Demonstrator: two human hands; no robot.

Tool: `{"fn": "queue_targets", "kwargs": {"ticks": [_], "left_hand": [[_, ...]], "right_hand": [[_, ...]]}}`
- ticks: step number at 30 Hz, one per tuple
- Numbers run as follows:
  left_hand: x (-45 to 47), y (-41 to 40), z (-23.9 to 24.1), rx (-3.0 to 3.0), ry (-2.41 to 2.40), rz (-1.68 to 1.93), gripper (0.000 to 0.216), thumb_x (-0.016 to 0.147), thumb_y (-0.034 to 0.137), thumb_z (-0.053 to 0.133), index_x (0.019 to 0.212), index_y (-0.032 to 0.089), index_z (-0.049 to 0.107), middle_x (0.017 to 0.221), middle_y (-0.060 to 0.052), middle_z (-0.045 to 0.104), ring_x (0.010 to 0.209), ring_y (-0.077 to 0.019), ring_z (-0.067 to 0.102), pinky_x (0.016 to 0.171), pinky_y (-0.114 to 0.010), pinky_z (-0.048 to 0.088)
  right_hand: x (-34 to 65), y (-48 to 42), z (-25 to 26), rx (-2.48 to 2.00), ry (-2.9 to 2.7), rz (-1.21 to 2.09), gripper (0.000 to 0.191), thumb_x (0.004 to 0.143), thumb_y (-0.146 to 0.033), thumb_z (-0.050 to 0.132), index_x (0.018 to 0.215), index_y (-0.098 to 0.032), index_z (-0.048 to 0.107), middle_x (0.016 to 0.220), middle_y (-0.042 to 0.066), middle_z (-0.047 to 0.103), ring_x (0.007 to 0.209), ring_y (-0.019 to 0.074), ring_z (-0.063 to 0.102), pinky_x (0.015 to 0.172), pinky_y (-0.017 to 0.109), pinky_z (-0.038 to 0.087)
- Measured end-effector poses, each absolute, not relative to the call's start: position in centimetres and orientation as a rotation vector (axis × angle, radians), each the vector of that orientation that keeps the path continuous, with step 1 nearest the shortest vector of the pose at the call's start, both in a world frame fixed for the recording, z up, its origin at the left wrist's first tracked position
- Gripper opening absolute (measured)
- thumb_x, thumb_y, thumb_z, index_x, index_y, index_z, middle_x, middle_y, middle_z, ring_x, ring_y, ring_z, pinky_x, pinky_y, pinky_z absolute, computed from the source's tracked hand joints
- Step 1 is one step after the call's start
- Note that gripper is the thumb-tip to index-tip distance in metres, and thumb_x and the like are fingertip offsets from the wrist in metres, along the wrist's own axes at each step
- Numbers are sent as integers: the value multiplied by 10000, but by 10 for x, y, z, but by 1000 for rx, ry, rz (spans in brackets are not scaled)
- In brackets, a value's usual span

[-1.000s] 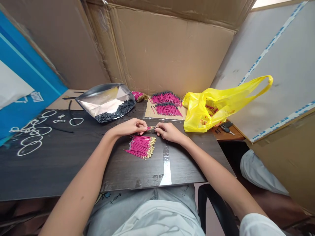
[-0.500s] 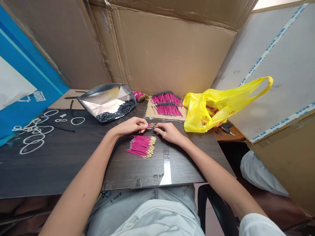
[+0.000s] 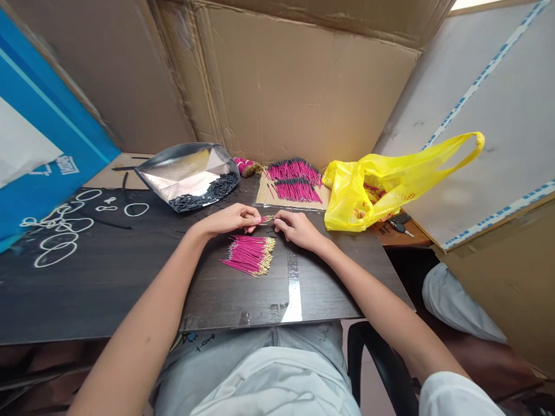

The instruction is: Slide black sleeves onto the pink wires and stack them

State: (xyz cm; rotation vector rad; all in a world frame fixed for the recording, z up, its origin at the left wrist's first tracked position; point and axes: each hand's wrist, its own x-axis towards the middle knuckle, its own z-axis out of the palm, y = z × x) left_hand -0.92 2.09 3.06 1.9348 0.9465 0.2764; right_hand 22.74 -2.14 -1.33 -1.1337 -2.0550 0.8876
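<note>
Between the fingertips of my left hand (image 3: 238, 219) are several short pink wires (image 3: 265, 219), their gold-coloured ends pointing right. My right hand (image 3: 295, 226) is pinched closed just beside those ends; whatever its fingertips hold is too small to make out. Below both hands a flat row of pink wires (image 3: 249, 255) with gold-coloured ends lies on the dark table (image 3: 217, 303). Farther back, more pink wires (image 3: 297, 190) with black sleeves on their ends are lined up in two rows on a cardboard sheet (image 3: 265, 197).
An open foil pouch (image 3: 173, 173) of small black tubes (image 3: 208, 195) stands back left. A tied pink bundle (image 3: 247, 166) lies beside it. White rubber bands (image 3: 56, 248) are at far left. A yellow plastic bag (image 3: 347, 202) and keys (image 3: 401, 228) are at right. Cardboard walls (image 3: 312, 92) enclose the back.
My right hand has come slightly closer to the gold-coloured ends of the wires in my left hand. The view has shifted a little; the left hand keeps its hold.
</note>
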Motion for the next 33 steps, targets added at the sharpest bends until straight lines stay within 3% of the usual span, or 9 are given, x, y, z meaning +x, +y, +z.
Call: {"fn": "queue_targets", "kwargs": {"ticks": [7,14,24,33], "left_hand": [[-9,20,31,1899,924,300,357,877,514,637,750,180,644,654,-3,618,587,-131,471,583,-262,330],[-9,20,31,1892,932,348,345,882,496,659,759,173,648,639,-2,613,578,-124,478,576,-251,334],[-12,26,22,1855,940,425,366,883,522,684,813,163,668,650,-17,640,603,-137,553,585,-245,410],[-8,27,19,1812,967,482,351,890,501,699,814,163,645,662,-16,643,576,-120,562,538,-224,411]], "right_hand": [[226,-17,-21,-1026,-2041,554,192,1023,-286,530,984,-177,683,990,50,699,823,149,605,787,252,439],[227,-17,-23,-1070,-2014,569,189,1013,-289,567,1043,-180,719,980,38,739,692,125,602,755,249,454],[226,-16,-26,-1090,-2020,672,198,990,-260,614,1087,-179,767,886,29,781,680,134,653,741,242,468],[226,-12,-30,-1051,-1918,873,190,986,-192,540,1119,-176,675,865,9,771,524,88,596,673,232,499]]}}
